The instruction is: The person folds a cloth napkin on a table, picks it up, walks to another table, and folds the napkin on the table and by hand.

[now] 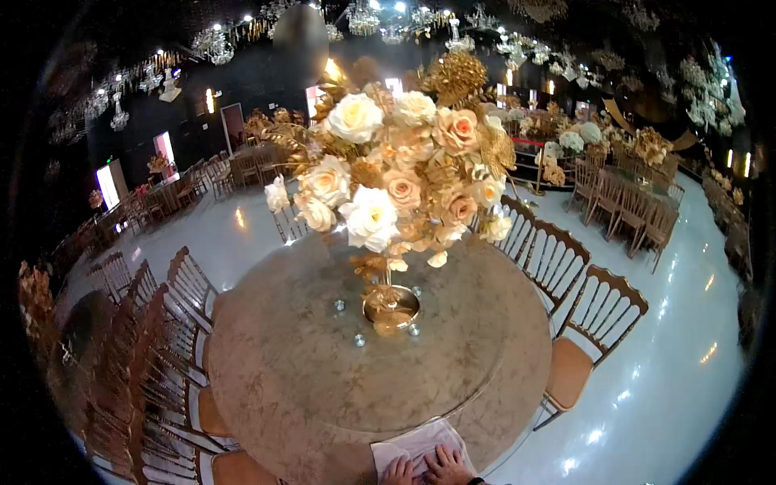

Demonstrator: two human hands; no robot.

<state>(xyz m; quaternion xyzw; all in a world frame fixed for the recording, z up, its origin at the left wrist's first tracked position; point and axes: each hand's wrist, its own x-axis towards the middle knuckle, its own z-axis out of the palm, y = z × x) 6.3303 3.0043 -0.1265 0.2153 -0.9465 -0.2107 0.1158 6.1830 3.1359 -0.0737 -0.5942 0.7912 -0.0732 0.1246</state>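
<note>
Pale cloth (420, 443), far edge (411, 434) slanting, hands (449, 466) atop

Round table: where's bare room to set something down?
Bare: tabletop left and right of the bowl, and between bowl and cloth. Crowded: around the bowl, among small shiny pieces, under flowers; near edge, where left hand and right hand rest on the cloth.

One camera, worn on the person's head, looks forward and down over the round counter (275, 372), whose near side lies close below it. The hands (447, 466) show at the bottom border, and the wide, curved view reaches up to distant chandeliers (364, 18).
</note>
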